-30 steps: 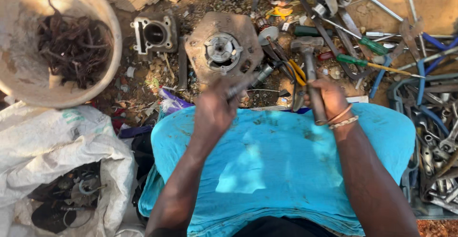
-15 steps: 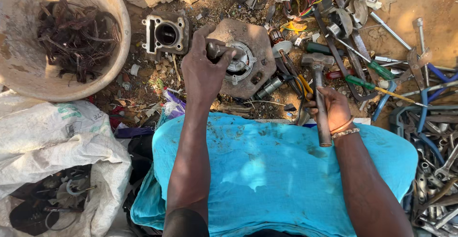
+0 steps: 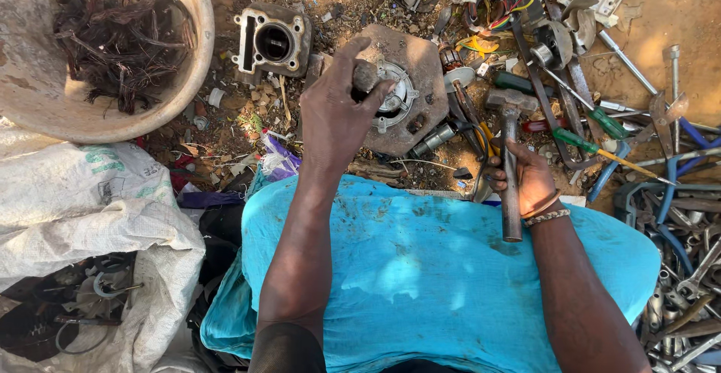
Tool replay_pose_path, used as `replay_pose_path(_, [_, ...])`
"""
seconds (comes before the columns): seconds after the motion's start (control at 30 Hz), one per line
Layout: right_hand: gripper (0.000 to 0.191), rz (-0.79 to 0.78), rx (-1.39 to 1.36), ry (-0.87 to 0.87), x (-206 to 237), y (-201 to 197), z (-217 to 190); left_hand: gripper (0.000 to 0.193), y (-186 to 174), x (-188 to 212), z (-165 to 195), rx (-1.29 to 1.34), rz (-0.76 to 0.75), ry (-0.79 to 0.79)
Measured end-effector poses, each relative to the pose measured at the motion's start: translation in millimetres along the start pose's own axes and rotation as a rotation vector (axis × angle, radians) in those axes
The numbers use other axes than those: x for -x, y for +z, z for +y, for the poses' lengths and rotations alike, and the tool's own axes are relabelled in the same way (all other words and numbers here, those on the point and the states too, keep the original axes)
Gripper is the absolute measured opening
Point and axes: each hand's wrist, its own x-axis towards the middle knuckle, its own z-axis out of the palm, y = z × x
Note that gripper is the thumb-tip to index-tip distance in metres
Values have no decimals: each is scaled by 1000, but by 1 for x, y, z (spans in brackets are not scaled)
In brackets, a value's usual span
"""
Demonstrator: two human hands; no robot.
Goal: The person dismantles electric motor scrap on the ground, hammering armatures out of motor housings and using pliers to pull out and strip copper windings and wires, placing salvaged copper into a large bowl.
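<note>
While the left hand (image 3: 334,117) is setting a punch (image 3: 366,75) on the plate (image 3: 417,61), fingers closed around it, the right hand (image 3: 526,181) is gripping a hammer (image 3: 511,155), likely readying a strike.

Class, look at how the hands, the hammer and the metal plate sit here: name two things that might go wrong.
1. The left hand grips a punch-like piece on the metal plate; a stray blow from the hammer in the right hand might hit fingers.
2. The plate lies on loose debris and may shift when struck.
</note>
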Motion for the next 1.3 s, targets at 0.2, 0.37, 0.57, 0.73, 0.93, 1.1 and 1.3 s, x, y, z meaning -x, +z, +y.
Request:
replay_pose_path(0.2, [22,-10,-46,29,-4,6,2,68,14,1,-15,175,-23,-101])
replay_pose_path(0.37, [20,454,564,-324,30,63,21,46,41,1,-46,311,-75,-108])
replay_pose_path(0.57, [18,285,746,-1047,106,126,38,48,57,8,-84,563,-322,-222])
replay_pose_path(0.73, [23,-243,528,-1254,148,153,-27,53,55,9,-109,631,-323,-64])
replay_pose_path(0.93, [26,-22,1615,-1462,132,217,-12,52,43,7,-111,542,-306,106])
replay_pose_path(1.1, [39,171,1389,-647,152,269,21,51,32,15,-103,796,-353,-121])
replay_pose_path(1.3, [31,210,1044,-900,193,286,28,41,24,10,-105,1007,-258,-126])
